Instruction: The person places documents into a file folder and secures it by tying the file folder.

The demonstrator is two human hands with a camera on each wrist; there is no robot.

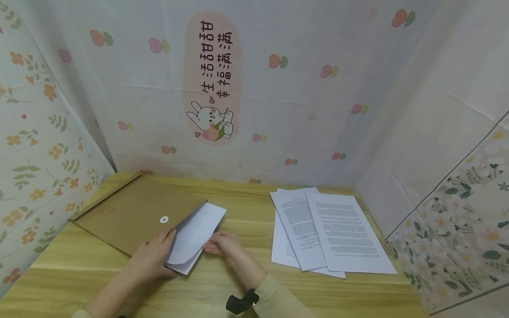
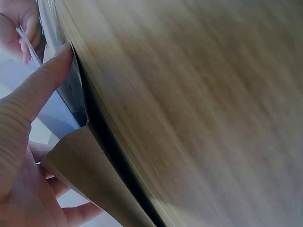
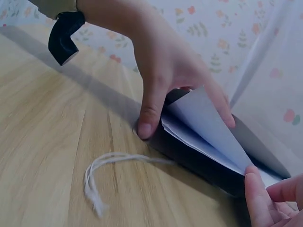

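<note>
A brown paper document envelope (image 1: 131, 210) with a white round button (image 1: 164, 219) lies at the table's left, its mouth toward the right. White sheets of paper (image 1: 200, 232) stick out of that mouth, the top one bent up. My left hand (image 1: 149, 256) grips the envelope at the near corner of the mouth, thumb low on the dark flap (image 2: 77, 94) and fingers over the upper side. With thumb and fingertips, my right hand (image 1: 228, 247) pinches the outer edge of the paper. Inside the envelope the rest of the sheets is hidden.
Several printed sheets (image 1: 350, 229) lie overlapping at the table's right side. A white string (image 3: 94, 184) trails from the envelope onto the wooden table (image 1: 246, 212). Patterned cloth (image 1: 286, 110) hangs behind the table and on both sides.
</note>
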